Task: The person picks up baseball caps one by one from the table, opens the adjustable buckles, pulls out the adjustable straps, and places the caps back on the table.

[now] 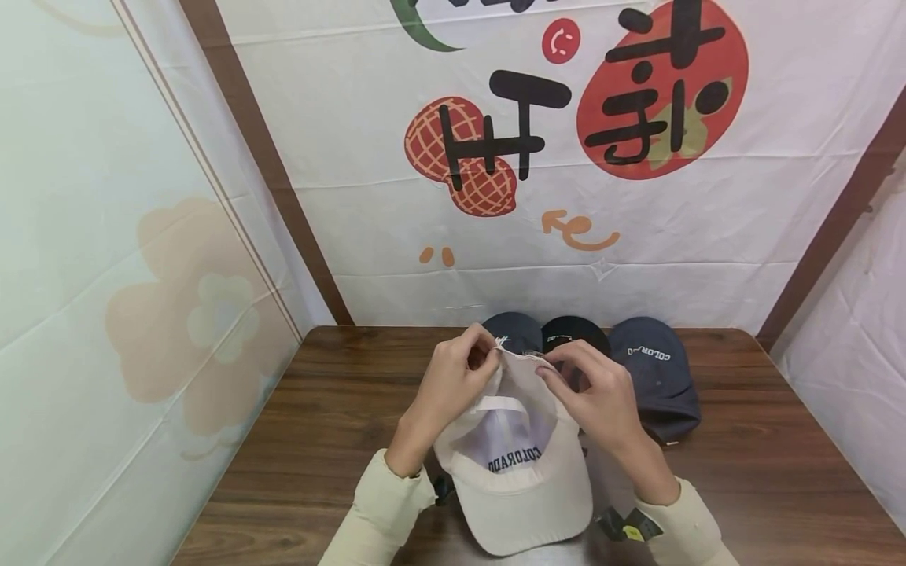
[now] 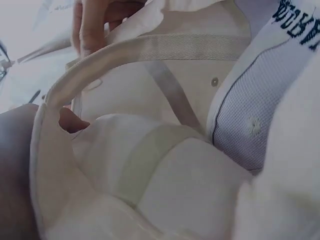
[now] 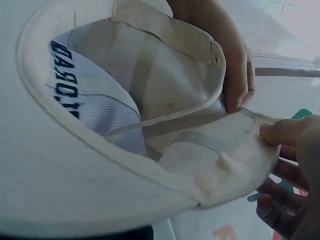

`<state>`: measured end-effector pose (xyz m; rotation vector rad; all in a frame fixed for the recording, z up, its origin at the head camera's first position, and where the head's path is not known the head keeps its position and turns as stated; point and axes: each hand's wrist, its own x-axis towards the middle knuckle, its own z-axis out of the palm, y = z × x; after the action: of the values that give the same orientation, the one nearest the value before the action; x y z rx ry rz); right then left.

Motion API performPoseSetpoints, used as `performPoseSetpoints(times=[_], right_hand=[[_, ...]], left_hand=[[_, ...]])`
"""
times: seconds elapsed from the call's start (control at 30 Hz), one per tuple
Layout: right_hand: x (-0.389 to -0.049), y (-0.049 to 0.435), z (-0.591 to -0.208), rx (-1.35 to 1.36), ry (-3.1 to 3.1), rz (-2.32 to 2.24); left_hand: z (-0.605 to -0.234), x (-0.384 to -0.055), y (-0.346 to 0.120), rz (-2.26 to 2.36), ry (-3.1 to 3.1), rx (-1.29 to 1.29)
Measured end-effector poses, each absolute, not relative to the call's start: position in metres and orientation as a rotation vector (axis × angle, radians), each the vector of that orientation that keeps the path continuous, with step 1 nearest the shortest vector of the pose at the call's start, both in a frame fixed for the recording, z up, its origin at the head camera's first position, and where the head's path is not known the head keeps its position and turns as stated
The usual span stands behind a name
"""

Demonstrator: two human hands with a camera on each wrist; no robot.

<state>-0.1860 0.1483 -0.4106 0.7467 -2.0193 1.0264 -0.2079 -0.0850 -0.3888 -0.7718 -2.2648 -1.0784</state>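
A cream baseball cap (image 1: 524, 515) is tilted over the table, brim toward me, its inside showing. Dark COLORADO lettering (image 1: 514, 459) reads reversed on a pale lilac inner panel. My left hand (image 1: 449, 385) pinches the cap's far rim between thumb and fingers. To its right, my right hand (image 1: 602, 397) also pinches that rim, with the thumb (image 3: 272, 132) lying on the fabric in the right wrist view. A narrow band (image 2: 150, 47) arches across the opening in the left wrist view. Part of the left hand is hidden behind the cap there.
Along the back of the wooden table (image 1: 318, 424) lie a navy cap (image 1: 511, 326), a black cap (image 1: 575, 330) and a dark blue COLORADO cap (image 1: 650, 373). A dark item with a yellow patch (image 1: 632, 532) lies by the right sleeve. A printed white cloth (image 1: 637, 291) hangs behind.
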Motion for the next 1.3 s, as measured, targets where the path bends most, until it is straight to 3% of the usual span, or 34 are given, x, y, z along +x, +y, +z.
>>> performPoseSetpoints(times=[1.3], right_hand=[[-0.183,0.14,-0.433,0.804,-2.711,0.887]], left_hand=[[-0.377,-0.21,-0.141,-1.153,-2.097,-0.479]])
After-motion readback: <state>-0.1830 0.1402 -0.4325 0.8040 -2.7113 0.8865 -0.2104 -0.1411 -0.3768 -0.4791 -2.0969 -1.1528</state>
